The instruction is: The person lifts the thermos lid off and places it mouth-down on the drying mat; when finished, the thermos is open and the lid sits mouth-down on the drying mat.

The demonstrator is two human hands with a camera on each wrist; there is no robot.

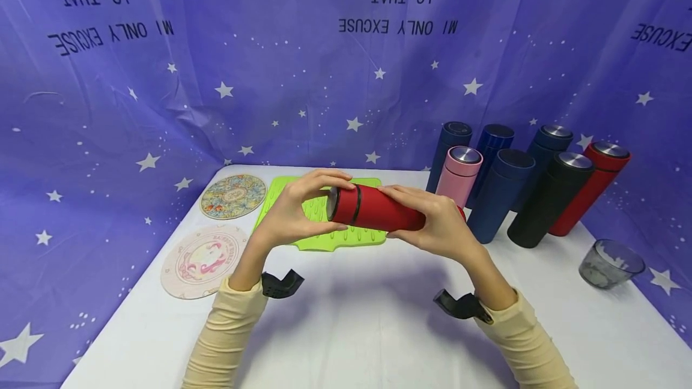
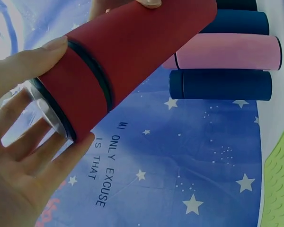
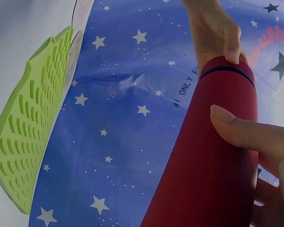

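Note:
A red thermos bottle (image 1: 386, 209) is held on its side above the table, its lid end toward the left. My left hand (image 1: 294, 209) grips the red lid (image 2: 68, 90), thumb on one side and fingers round the silver-topped end. Round the body, my right hand (image 1: 432, 218) holds the bottle with thumb and fingers on opposite sides. In the right wrist view the thumb (image 3: 246, 132) lies along the red body. A dark ring marks the seam between lid and body. Behind and below the bottle lies a lime-green draining mat (image 1: 319, 242).
Several upright bottles stand at the back right, among them a pink one (image 1: 459, 176), a black one (image 1: 548, 203) and another red one (image 1: 589, 188). A grey glass (image 1: 611, 264) sits near the right edge. Two round mats, one patterned (image 1: 233, 197), one pink (image 1: 202, 263), lie left.

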